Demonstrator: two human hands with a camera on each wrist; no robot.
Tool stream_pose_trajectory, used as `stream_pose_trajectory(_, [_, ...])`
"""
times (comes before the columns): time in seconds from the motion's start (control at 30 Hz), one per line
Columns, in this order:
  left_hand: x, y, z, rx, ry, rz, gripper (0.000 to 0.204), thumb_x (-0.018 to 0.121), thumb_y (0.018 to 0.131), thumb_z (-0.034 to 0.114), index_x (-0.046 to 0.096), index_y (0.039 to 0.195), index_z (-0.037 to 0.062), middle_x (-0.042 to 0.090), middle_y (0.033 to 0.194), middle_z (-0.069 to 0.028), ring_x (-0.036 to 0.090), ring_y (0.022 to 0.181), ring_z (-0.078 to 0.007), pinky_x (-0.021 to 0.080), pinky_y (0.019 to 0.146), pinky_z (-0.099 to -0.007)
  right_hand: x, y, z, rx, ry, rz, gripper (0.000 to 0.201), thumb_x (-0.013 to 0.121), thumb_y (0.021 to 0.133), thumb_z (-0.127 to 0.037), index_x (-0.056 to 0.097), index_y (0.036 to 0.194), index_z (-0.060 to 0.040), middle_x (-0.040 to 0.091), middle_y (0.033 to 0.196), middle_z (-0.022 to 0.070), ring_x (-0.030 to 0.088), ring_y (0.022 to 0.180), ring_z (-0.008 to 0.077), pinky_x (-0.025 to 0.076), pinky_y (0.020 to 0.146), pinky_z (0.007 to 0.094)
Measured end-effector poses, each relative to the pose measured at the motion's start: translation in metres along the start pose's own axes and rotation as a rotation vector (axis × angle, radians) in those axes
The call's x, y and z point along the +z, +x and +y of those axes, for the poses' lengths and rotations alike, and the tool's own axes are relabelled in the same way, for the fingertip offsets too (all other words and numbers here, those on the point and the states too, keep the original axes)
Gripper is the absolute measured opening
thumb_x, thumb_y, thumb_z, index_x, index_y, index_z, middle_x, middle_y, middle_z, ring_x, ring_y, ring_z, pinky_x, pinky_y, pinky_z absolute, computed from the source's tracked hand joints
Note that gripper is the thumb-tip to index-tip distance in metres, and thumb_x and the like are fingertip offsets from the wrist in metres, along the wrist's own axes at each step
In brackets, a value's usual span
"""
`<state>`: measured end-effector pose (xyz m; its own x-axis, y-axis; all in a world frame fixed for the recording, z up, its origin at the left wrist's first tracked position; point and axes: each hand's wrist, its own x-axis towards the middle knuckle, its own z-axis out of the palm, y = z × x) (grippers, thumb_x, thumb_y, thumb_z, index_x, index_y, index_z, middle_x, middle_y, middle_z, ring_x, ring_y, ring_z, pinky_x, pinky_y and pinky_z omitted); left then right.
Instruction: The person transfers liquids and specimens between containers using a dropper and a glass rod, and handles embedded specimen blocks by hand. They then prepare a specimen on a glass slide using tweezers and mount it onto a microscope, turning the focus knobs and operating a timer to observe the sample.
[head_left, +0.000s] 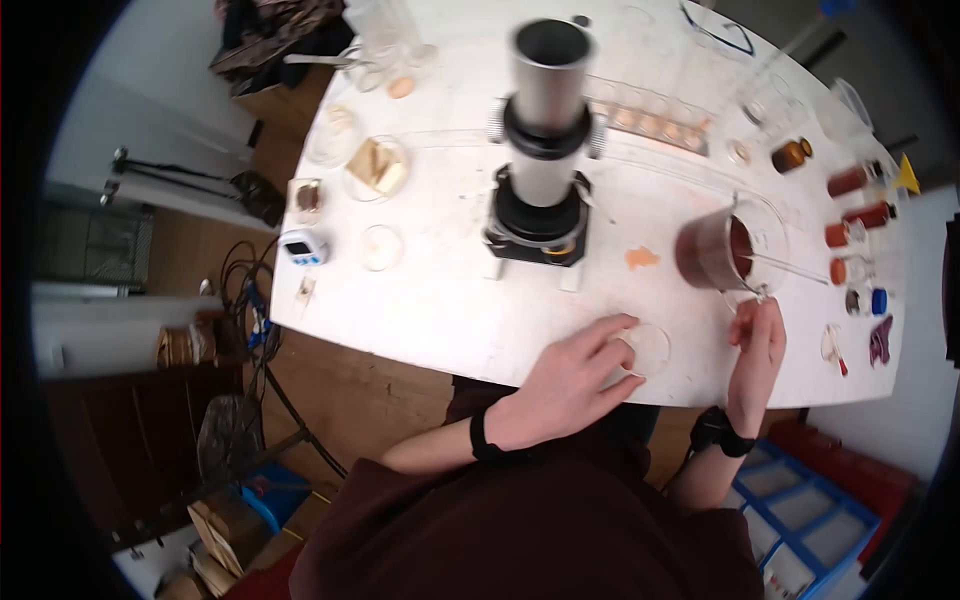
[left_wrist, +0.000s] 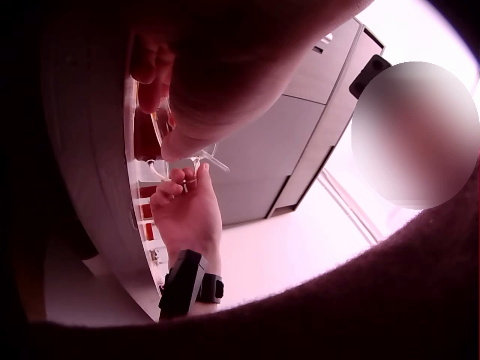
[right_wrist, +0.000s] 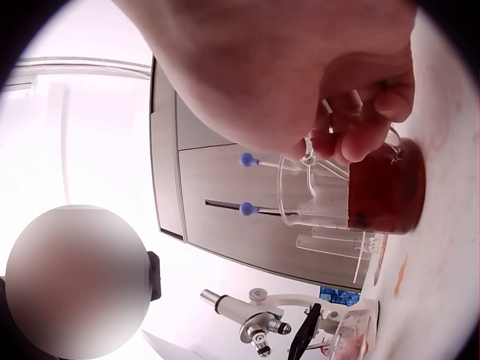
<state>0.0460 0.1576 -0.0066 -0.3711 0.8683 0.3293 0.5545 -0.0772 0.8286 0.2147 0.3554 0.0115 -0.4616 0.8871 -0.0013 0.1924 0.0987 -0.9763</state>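
Observation:
My left hand (head_left: 585, 375) is at the front edge of the table, its thumb and fingers curled around the left rim of a clear, shallow glass dish (head_left: 655, 352). To the right of it, my right hand (head_left: 760, 330) grips the handle of a glass jug (head_left: 703, 255) with its fingers. Dark red-brown liquid (right_wrist: 386, 187) fills the lower part of the jug, which stands upright in the right wrist view. A thin glass rod (head_left: 790, 268) leans out over its rim. In the left wrist view the right hand (left_wrist: 187, 214) shows beyond the left one.
A microscope (head_left: 545, 150) stands in the middle, behind my left hand. A rack of test tubes (head_left: 655, 125) is at the back. Brown bottles (head_left: 792, 155) and several red-filled containers line the right edge. An orange smear (head_left: 642, 258) marks the tabletop. A small timer (head_left: 303, 247) lies left.

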Motion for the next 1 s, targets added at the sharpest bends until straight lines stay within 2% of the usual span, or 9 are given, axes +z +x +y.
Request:
stream_pose_trajectory(0.17, [-0.001,-0.006,0.000,-0.008,-0.015,0.008,0.026,0.080,0.084,0.014,0.057,0.091,0.0068,0.060,0.132,-0.0147,0.069,0.092,-0.0312,0.058,0.074,-0.0387,0.001,0.001,0.001,-0.013,0.054,-0.013,0.035,0.044,0.112,-0.028,0.049,0.083,-0.0083,0.055,0.084,0.0001,0.041,0.067,0.0063,0.033,0.063,0.0232])
stream_pose_trajectory(0.27, [-0.004,-0.007,-0.002,0.018,-0.015,0.027,0.025,0.079,0.085,0.015,0.057,0.090,0.0059,0.060,0.133,-0.0151,0.069,0.094,-0.0315,0.059,0.075,-0.0388,0.002,0.001,0.004,0.002,0.021,-0.056,0.030,0.044,0.113,-0.030,0.058,0.099,-0.0069,0.059,0.095,0.0014,0.043,0.069,0.0054,0.033,0.064,0.0223])
stream_pose_trajectory(0.33, [-0.005,-0.007,-0.002,0.047,-0.031,0.012,0.024,0.078,0.085,0.016,0.057,0.090,0.0057,0.060,0.133,-0.0154,0.069,0.096,-0.0318,0.059,0.076,-0.0392,0.012,-0.006,-0.001,-0.073,-0.041,0.170,0.030,0.043,0.113,-0.028,0.059,0.121,-0.0041,0.062,0.105,0.0035,0.044,0.070,0.0051,0.034,0.065,0.0223])
stream_pose_trajectory(0.37, [-0.007,-0.009,-0.001,0.045,-0.031,0.017,0.024,0.078,0.085,0.016,0.057,0.090,0.0057,0.060,0.133,-0.0154,0.069,0.096,-0.0318,0.059,0.076,-0.0392,-0.006,-0.006,0.020,-0.085,-0.023,0.128,0.036,0.043,0.113,-0.027,0.053,0.137,-0.0026,0.062,0.117,0.0054,0.044,0.070,0.0055,0.035,0.066,0.0221])
stream_pose_trajectory(0.53, [-0.043,-0.037,0.005,-0.141,-0.026,-0.015,0.027,0.081,0.084,0.015,0.056,0.090,0.0060,0.061,0.133,-0.0146,0.070,0.090,-0.0279,0.059,0.072,-0.0357,-0.010,-0.028,0.028,-0.058,0.061,0.241,0.034,0.042,0.113,-0.025,0.053,0.137,-0.0034,0.059,0.119,0.0044,0.045,0.075,0.0052,0.036,0.070,0.0210])
stream_pose_trajectory(0.6, [-0.067,-0.050,0.004,-0.139,0.083,0.092,0.028,0.084,0.081,0.013,0.057,0.086,0.0048,0.063,0.131,-0.0151,0.071,0.085,-0.0247,0.059,0.071,-0.0322,-0.012,-0.037,0.036,-0.019,0.014,0.312,0.033,0.043,0.112,-0.025,0.054,0.135,-0.0034,0.059,0.113,0.0041,0.046,0.076,0.0052,0.037,0.071,0.0207])
stream_pose_trajectory(0.8, [-0.157,-0.081,-0.007,-0.453,0.502,0.402,0.025,0.083,0.081,0.011,0.062,0.090,0.0023,0.065,0.128,-0.0183,0.068,0.075,-0.0199,0.056,0.065,-0.0327,-0.012,-0.038,0.037,-0.038,-0.099,0.261,0.027,0.046,0.112,-0.022,0.059,0.124,-0.0029,0.059,0.099,0.0028,0.046,0.076,0.0056,0.037,0.070,0.0210])
stream_pose_trajectory(0.87, [-0.173,-0.084,-0.018,-0.427,0.637,0.515,0.024,0.081,0.082,0.010,0.059,0.085,0.0016,0.067,0.128,-0.0152,0.059,0.072,-0.0144,0.045,0.059,-0.0273,-0.011,-0.040,0.034,-0.042,-0.071,0.253,0.023,0.048,0.111,-0.020,0.060,0.120,-0.0025,0.059,0.098,0.0028,0.046,0.075,0.0060,0.038,0.070,0.0215])
stream_pose_trajectory(1.0, [-0.186,-0.087,-0.031,-0.577,0.719,0.494,0.023,0.081,0.082,0.010,0.061,0.088,0.0007,0.067,0.127,-0.0169,0.061,0.074,-0.0163,0.051,0.066,-0.0303,-0.013,-0.039,0.041,-0.058,-0.106,0.168,0.020,0.050,0.110,-0.017,0.061,0.116,-0.0020,0.060,0.099,0.0028,0.047,0.076,0.0066,0.040,0.071,0.0218])
